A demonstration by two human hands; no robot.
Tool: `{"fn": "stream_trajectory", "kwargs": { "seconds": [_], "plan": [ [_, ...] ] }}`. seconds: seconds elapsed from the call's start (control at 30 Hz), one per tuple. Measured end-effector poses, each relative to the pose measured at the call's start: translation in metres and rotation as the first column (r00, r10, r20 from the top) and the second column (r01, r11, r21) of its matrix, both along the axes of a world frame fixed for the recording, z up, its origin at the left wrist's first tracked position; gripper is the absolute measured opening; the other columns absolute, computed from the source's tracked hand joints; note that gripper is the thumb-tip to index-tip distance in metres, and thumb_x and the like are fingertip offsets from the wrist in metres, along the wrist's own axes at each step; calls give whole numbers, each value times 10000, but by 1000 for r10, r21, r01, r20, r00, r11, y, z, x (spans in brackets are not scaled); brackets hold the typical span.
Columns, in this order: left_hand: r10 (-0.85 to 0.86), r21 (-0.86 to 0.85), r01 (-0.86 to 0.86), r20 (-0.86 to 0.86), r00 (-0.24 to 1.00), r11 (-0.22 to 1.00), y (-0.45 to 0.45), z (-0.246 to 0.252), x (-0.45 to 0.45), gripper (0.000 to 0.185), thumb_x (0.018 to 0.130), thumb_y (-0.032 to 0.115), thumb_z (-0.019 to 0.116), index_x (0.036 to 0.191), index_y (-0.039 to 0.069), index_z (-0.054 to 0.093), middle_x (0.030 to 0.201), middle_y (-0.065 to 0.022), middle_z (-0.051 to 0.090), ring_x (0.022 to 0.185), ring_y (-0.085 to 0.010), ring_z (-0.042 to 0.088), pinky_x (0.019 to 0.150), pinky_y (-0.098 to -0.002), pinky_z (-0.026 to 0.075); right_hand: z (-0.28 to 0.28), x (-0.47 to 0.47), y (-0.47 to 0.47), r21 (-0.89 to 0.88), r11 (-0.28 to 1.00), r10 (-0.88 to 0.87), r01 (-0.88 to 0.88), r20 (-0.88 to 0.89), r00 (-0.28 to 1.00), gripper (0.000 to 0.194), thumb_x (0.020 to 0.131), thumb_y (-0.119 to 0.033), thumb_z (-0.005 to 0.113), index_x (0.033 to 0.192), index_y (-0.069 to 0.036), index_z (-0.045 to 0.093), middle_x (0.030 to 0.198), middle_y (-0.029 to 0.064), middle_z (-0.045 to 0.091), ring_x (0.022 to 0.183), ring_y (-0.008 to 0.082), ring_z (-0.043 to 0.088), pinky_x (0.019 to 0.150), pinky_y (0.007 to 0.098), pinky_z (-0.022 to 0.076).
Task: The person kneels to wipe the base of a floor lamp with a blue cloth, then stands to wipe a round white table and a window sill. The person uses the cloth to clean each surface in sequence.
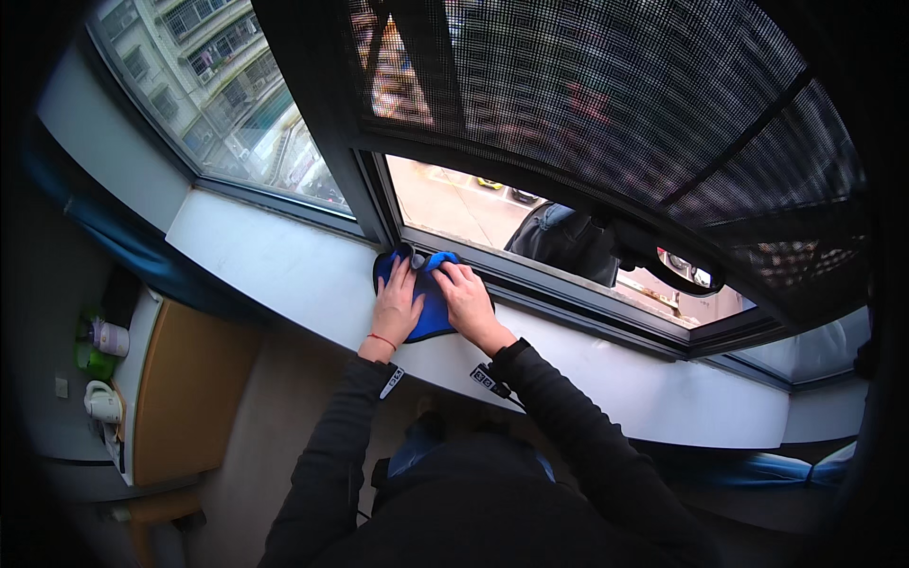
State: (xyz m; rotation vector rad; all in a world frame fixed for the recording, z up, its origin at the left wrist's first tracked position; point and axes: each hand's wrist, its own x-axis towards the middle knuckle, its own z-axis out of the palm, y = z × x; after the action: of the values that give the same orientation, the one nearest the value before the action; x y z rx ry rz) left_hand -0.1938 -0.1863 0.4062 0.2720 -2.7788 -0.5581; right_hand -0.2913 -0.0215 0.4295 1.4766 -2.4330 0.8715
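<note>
A blue cloth with a dark edging (432, 312) lies on the white windowsill (312, 280), against the lower rail of the dark window frame (525, 273). My left hand (396, 305) rests on the cloth's left part, its fingertips near a grey fold beside the frame. Over the cloth's right part, my right hand (465, 298) has its bent fingertips at a bunched blue fold. Whether the fingers of either hand pinch the cloth cannot be made out. Both forearms reach across the sill's near edge.
An opened window sash with a mesh screen (611, 106) tilts over the sill. Outdoors, pavement shows through the gap. Blue curtains (135, 227) hang at the left. A cabinet (192, 383) with a white electric kettle (103, 402) and a cup (110, 337) stands at the lower left.
</note>
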Motion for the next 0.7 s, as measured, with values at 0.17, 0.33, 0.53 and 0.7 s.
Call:
{"fn": "stream_trajectory", "kwargs": {
  "seconds": [0.17,0.33,0.53,0.7],
  "plan": [
    [-144,-113,141,-16,989,984,48,9,-7,653,841,181,779,1438,51,550,1564,-175,428,1487,-397,369,1147,-671,339,3,3,48,-42,992,-119,118,-16,993,424,833,-34,653,1257,-42,646,1246,126,615,1164,324,574,970,426,478],
    [-401,-118,395,-32,916,911,136,14,-25,624,838,231,765,1381,-24,593,1530,-198,472,1473,-397,389,1181,-600,325,8,7,150,-64,949,-311,310,-4,950,294,839,-54,698,1130,-42,660,1199,136,622,1123,356,575,970,457,483],
    [-595,-191,586,14,804,787,231,18,-52,673,864,289,744,1435,-15,555,1521,-171,473,1440,-353,426,1205,-533,317,1,5,257,-154,838,-529,523,5,849,186,835,5,692,1020,-5,674,1142,164,643,1077,379,583,960,453,490],
    [-722,-178,709,-12,692,682,281,20,-72,744,876,320,738,1505,13,489,1585,-155,424,1461,-318,408,1220,-510,298,-8,2,336,-169,713,-698,680,-77,712,174,852,39,662,1019,-10,667,1153,178,629,1088,400,572,956,468,495]
  ]
}}
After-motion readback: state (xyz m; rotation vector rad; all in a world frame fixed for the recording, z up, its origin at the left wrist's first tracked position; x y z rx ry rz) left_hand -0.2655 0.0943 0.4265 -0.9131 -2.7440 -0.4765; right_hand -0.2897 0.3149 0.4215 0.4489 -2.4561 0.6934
